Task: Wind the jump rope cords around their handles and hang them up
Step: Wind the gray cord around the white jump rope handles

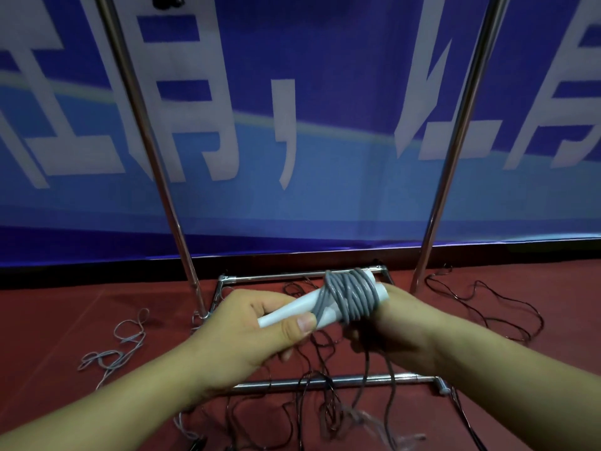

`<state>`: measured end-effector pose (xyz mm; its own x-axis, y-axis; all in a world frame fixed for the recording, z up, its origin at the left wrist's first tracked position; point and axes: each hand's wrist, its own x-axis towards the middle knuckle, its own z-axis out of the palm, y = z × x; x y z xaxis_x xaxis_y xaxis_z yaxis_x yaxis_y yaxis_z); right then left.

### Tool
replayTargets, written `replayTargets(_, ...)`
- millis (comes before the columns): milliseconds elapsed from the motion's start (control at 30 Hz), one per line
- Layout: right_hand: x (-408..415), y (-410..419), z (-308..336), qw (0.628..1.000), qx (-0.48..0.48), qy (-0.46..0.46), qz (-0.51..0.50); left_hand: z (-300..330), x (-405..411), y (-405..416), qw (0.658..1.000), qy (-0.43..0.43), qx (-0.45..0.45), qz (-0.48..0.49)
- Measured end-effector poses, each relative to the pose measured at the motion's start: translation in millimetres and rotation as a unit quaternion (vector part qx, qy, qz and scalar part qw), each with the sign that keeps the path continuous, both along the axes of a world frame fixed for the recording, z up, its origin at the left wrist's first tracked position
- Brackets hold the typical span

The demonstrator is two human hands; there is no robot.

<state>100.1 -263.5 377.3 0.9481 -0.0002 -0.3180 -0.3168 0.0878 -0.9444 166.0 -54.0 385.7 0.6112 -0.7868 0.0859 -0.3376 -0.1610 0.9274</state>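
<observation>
On the red floor (65, 320) at far left lies a loose grey cord (120, 346). The left hand (247, 333) holds the white handles (292, 309) in front of the metal rack (156, 164), its grip closed round their near end with the thumb pressed on top. Grey cord windings (353, 296) wrap the handles' far end. The right hand (400, 327) sits just beside the coil, fingers curled underneath; I cannot tell whether its grip pinches the cord. Dark cords (487, 307) trail over the floor to the right.
</observation>
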Motion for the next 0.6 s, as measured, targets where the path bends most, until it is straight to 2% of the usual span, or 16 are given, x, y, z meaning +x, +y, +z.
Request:
replayTargets(100,6,8,-9,0.997,0.022,0.032,-0.070,-3,4,-3,0.998,0.039,-0.022,0.054)
replayTargets(200,2,21,-5,0.998,0.036,0.027,-0.052,-5,5,-8,0.991,0.054,-0.044,0.111)
replayTargets(300,0,30,-1,1.000,0.003,0.021,-0.023,-9,11,-12,0.973,0.072,-0.070,0.207)
replayTargets(400,-3,35,2,0.999,-0.044,0.016,-0.001,-16,20,-9,0.963,0.047,-0.036,0.263)
replayTargets(600,-4,27,5,0.992,-0.127,0.025,0.012,-23,28,-6,0.959,0.014,0.029,0.281)
